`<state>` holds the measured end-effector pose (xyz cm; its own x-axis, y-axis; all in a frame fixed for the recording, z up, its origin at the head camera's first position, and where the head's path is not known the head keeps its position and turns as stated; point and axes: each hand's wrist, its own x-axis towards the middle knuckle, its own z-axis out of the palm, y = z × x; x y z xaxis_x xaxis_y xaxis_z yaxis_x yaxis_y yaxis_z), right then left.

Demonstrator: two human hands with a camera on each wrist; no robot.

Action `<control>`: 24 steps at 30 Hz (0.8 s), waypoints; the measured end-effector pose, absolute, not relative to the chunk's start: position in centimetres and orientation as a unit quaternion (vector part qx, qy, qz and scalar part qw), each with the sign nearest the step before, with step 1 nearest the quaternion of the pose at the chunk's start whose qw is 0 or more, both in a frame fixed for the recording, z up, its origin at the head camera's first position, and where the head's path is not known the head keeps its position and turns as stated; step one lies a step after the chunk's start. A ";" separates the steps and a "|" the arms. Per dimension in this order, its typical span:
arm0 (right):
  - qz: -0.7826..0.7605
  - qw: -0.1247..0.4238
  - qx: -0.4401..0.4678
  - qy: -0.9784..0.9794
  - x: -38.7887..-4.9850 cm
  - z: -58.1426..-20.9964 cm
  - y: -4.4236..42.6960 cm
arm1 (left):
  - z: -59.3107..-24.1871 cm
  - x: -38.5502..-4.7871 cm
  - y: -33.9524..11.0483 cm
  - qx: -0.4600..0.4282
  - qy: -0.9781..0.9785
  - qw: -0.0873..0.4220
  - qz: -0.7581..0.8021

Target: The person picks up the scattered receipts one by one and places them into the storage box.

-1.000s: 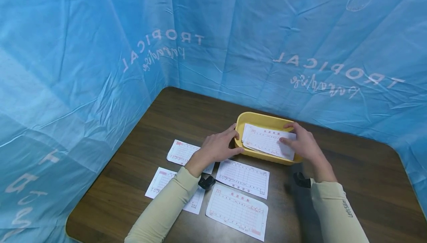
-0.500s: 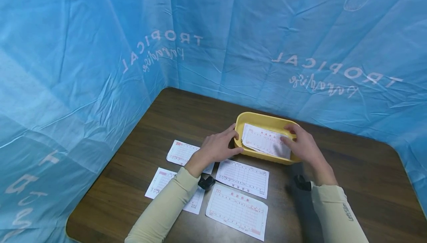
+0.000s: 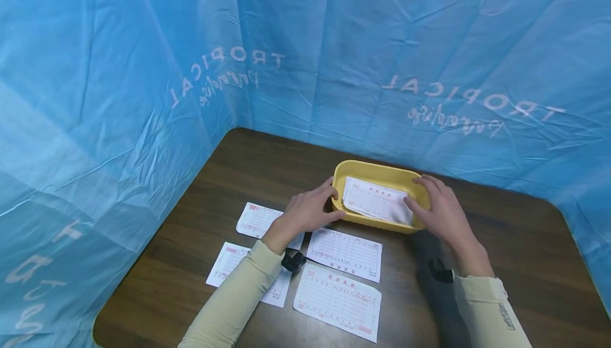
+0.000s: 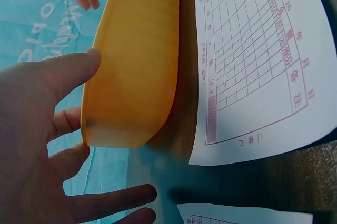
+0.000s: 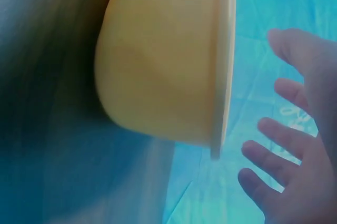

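In the head view a yellow plastic bin (image 3: 377, 225) stands on the table, with a small stack of printed receipt slips (image 3: 374, 199) lying inside toward its left. My left hand (image 3: 310, 210) holds the bin's left end, thumb at the near rim and some fingers at the end rim. The left wrist view shows that thumb (image 4: 79, 71) against the rim. Over the bin's right end is my right hand (image 3: 441, 207), fingers spread. In the right wrist view its fingers (image 5: 274, 163) are apart from the bin wall (image 5: 163, 61), holding nothing.
Several more printed slips lie on the dark wooden table (image 3: 191, 215): one at the near right (image 3: 339, 303), another just in front of the bin (image 3: 346, 252), and others partly under the left forearm. A blue curtain (image 3: 358, 72) hangs behind the table.
The top slip in the bin has shifted left, lining up more with the stack. My right hand has drawn away from the slips to the right. The left hand stays on the bin.
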<state>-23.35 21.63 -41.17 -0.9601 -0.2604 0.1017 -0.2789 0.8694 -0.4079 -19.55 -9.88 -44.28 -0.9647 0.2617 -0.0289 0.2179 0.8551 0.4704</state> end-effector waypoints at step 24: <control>0.320 0.043 0.117 -0.939 -20.4 -43.7 25.0 | -44.3 -19.6 -9.9 0.126 0.962 0.051 0.237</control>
<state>-20.39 24.98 -43.67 -0.9691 -0.1916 0.1555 -0.2467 0.7677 -0.5914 -19.63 -9.94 -44.28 -0.9629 0.2671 -0.0387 0.2187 0.8562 0.4681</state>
